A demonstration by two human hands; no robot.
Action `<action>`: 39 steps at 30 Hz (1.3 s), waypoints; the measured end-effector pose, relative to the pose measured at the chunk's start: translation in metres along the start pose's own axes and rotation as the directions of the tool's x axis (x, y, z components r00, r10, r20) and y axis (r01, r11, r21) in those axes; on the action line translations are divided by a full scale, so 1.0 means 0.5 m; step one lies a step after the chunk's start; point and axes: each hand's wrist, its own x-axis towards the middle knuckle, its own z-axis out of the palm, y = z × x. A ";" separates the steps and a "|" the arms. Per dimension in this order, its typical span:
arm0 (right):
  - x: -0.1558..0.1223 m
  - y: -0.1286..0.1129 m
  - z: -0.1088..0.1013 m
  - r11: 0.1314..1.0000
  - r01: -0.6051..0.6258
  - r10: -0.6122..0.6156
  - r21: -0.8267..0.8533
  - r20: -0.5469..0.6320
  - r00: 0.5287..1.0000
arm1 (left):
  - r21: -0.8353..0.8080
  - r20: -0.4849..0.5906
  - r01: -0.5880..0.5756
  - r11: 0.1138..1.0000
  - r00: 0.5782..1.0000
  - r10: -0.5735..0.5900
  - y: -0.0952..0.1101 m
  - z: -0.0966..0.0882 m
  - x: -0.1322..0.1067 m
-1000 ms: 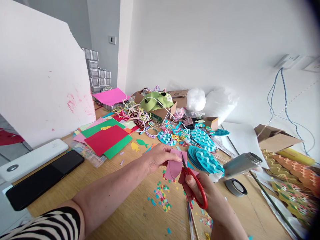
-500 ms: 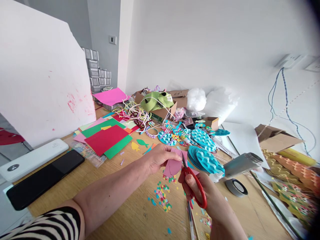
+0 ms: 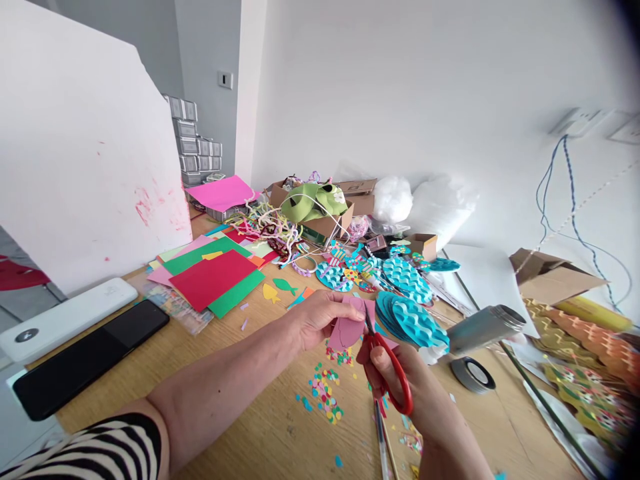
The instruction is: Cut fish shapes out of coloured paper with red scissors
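Note:
My left hand (image 3: 323,319) pinches a piece of pink paper (image 3: 346,335) by its left side, above the table. A drawn outline shows faintly on the paper. My right hand (image 3: 387,373) is wrapped round the red handles of a pair of scissors (image 3: 400,383). The blades meet the paper's right part, close to my left fingertips. Below lie scattered confetti dots (image 3: 325,393) in several colours. A yellow paper fish (image 3: 271,293) and a green paper fish (image 3: 285,287) lie left of my hands. Blue wavy paper discs (image 3: 413,320) are stacked just to the right.
Coloured paper sheets (image 3: 215,280) lie left, near a black phone (image 3: 90,360) and a white power bank (image 3: 70,319). A grey bottle (image 3: 487,330) and a roll of tape (image 3: 473,375) are on the right. Pens (image 3: 383,440) lie in front. Boxes and craft pieces crowd the back.
The scissors and both hands hold nearly the same place; the blades look slightly shifted on the pink paper. Nothing else has visibly moved.

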 end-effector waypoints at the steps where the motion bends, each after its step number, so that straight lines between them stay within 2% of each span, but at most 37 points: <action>1: 0.000 0.000 0.000 1.000 -0.001 0.001 0.002 -0.003 1.000 | -0.002 0.003 -0.016 1.000 1.000 0.016 0.000 0.001 0.000; 4: 0.000 -0.004 0.000 1.000 -0.001 0.002 0.006 -0.013 1.000 | -0.006 0.005 -0.036 0.999 0.999 0.036 0.003 0.004 -0.003; 14: -0.001 -0.014 0.000 1.000 -0.005 0.005 -0.016 -0.014 1.000 | 0.024 0.005 0.011 1.000 1.000 -0.011 0.010 0.005 -0.010; 20: 0.001 -0.008 -0.001 1.000 -0.028 0.028 -0.009 -0.018 0.999 | 0.000 -0.070 -0.032 1.000 0.997 0.031 0.001 0.001 0.003; 26: 0.001 -0.003 -0.002 0.999 -0.046 0.046 -0.015 -0.007 0.999 | 0.030 -0.068 -0.023 0.999 0.997 0.025 0.000 -0.002 0.003; 39: 0.000 0.006 -0.005 1.000 0.022 -0.023 0.010 0.031 0.999 | 0.108 -0.069 -0.039 0.993 0.996 0.047 0.006 -0.005 -0.002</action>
